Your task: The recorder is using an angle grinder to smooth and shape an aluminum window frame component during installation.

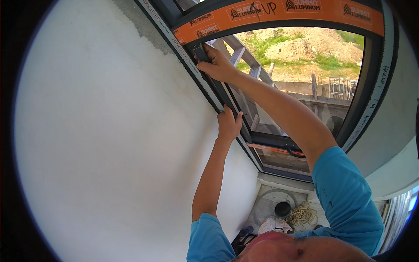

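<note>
A dark-framed window point(279, 139) stands in the wall in front of me. High on its left side, my right hand point(217, 65) is closed around a dark rectangular bar point(201, 53), whose squared end shows beside the thumb. Lower down the same side, my left hand point(229, 124) grips a dark strip of the window frame point(231, 101), its thumb and forefinger on either side. The other left fingers are hidden. Whether the bar and the strip are one piece, I cannot tell.
An orange protective band point(279, 13) crosses the window's upper part. Behind the glass leans a ladder point(238, 56). A white wall point(118, 144) fills the left. On the floor below are a black bucket point(283, 209) and a coiled rope point(304, 215).
</note>
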`<state>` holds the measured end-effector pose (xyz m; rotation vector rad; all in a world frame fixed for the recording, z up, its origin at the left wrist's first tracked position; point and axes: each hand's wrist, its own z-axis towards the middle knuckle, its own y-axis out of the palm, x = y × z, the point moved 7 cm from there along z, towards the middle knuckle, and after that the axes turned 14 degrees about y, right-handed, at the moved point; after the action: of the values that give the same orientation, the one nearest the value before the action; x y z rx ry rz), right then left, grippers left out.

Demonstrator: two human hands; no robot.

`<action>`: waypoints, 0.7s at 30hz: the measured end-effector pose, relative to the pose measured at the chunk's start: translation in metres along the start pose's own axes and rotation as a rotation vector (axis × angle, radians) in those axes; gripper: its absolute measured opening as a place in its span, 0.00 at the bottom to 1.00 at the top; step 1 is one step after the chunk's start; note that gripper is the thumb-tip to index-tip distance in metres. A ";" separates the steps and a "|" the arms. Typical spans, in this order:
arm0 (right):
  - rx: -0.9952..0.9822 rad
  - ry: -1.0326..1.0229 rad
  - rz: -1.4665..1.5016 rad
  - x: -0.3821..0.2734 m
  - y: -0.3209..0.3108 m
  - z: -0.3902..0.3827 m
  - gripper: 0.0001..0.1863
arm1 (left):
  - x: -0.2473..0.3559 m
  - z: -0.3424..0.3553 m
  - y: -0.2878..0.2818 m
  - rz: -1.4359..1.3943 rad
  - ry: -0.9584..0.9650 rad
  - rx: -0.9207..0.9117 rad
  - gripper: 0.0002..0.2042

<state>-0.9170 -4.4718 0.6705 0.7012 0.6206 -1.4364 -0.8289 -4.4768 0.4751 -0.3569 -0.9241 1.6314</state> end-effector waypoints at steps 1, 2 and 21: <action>0.059 -0.076 -0.097 0.002 -0.004 0.003 0.26 | 0.001 0.001 0.000 -0.023 0.012 0.007 0.30; 0.116 -0.147 -0.192 -0.002 -0.004 0.002 0.27 | 0.003 0.000 -0.001 -0.046 0.019 0.012 0.30; 1.106 0.555 -0.100 -0.152 -0.021 -0.703 0.28 | 0.344 -0.391 0.139 -0.729 -0.036 -0.460 0.18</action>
<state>-0.9217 -3.8436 0.3198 1.9994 0.2127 -1.6357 -0.7609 -4.0139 0.2072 -0.2547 -1.2732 0.7568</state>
